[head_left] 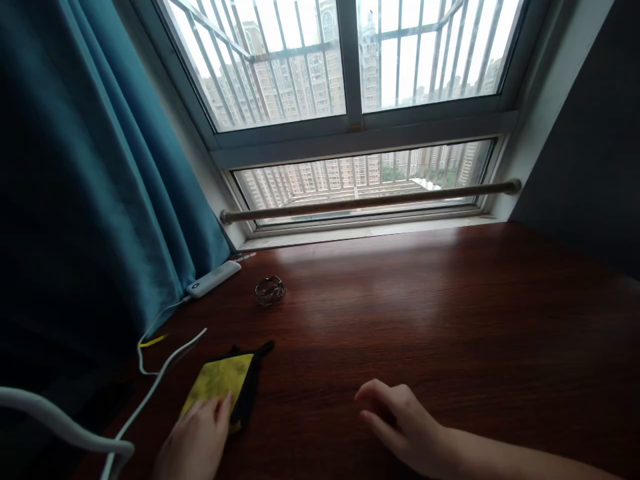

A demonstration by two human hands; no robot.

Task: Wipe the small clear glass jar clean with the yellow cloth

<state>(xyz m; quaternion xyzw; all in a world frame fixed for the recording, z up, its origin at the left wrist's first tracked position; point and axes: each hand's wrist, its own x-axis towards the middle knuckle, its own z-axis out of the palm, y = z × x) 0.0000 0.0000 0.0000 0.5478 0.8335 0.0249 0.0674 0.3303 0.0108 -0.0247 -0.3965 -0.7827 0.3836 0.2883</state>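
A folded cloth (220,377), yellow with a black edge and a black loop at its far corner, lies on the dark red wooden table (400,320). My left hand (195,437) is at its near side, with the fingers bent on the yellow face and closed on the cloth; the fingertips are partly hidden. Further right, my right hand (400,423) rests at the table with nothing in it. Its fingers curve loosely, and a gap shows between thumb and forefinger.
A white power strip (214,279) lies by the blue curtain (145,153). White cables (160,377) run along the left side, near a yellow strip (153,341). A coiled metallic ring-like thing (269,291) sits further back. Behind are a metal rail (370,201) and barred windows.
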